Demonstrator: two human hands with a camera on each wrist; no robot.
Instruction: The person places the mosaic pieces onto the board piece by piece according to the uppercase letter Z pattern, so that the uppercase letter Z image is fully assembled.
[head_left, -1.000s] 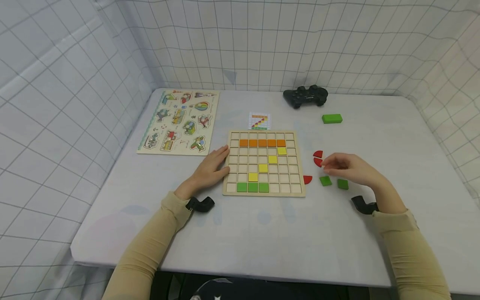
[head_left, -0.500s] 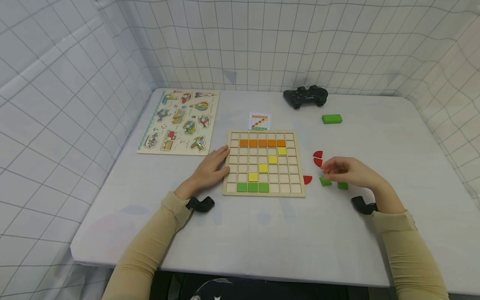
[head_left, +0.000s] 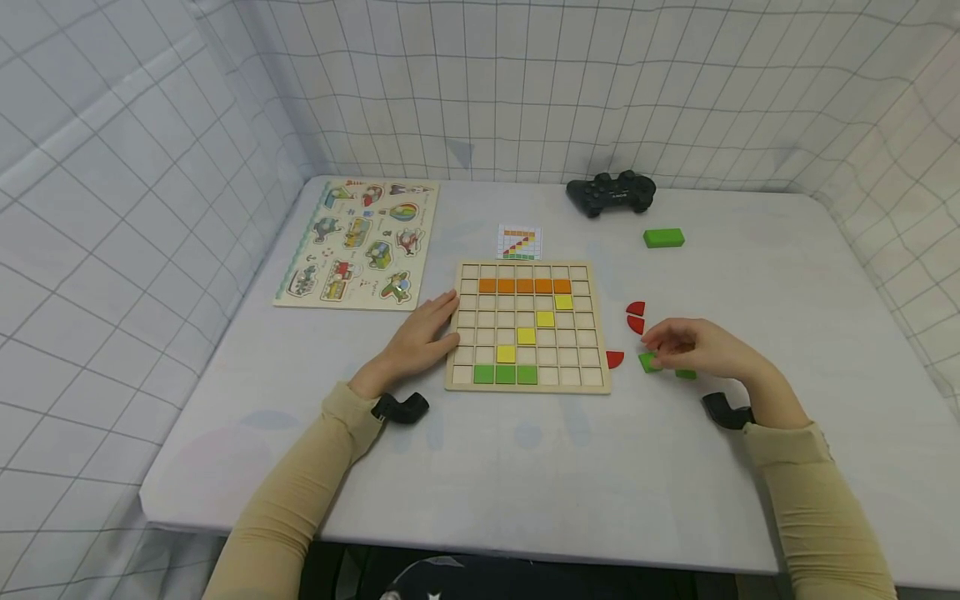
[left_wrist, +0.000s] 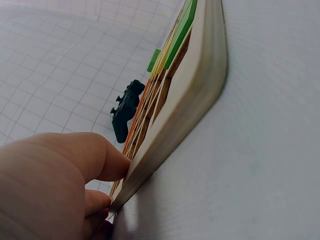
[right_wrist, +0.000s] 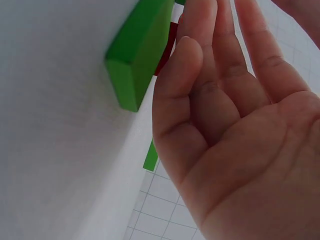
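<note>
A wooden grid board point(head_left: 568, 356) carries a row of orange squares point(head_left: 525, 286), a diagonal of yellow squares point(head_left: 527, 336) and several green squares point(head_left: 506, 375). My left hand point(head_left: 422, 337) rests against the board's left edge; the left wrist view shows thumb and fingers point(left_wrist: 107, 162) touching that edge. Over two loose green squares point(head_left: 648, 362) hovers my right hand point(head_left: 705, 346), fingers bent and fingertips by the left one. In the right wrist view a green square point(right_wrist: 142, 50) lies beside the thumb of the right hand point(right_wrist: 225, 115), whose fingers appear relaxed.
Red quarter pieces point(head_left: 636, 324) lie right of the board, one point(head_left: 615, 359) against its edge. Behind it is a patterned card point(head_left: 519, 242). A picture puzzle point(head_left: 360, 246) is at the back left, a black game controller point(head_left: 612, 193) and green block point(head_left: 664, 238) at the back right.
My right hand has moved down slightly from beside the red pieces to the green squares, partly covering them. My left hand and the board have stayed put.
</note>
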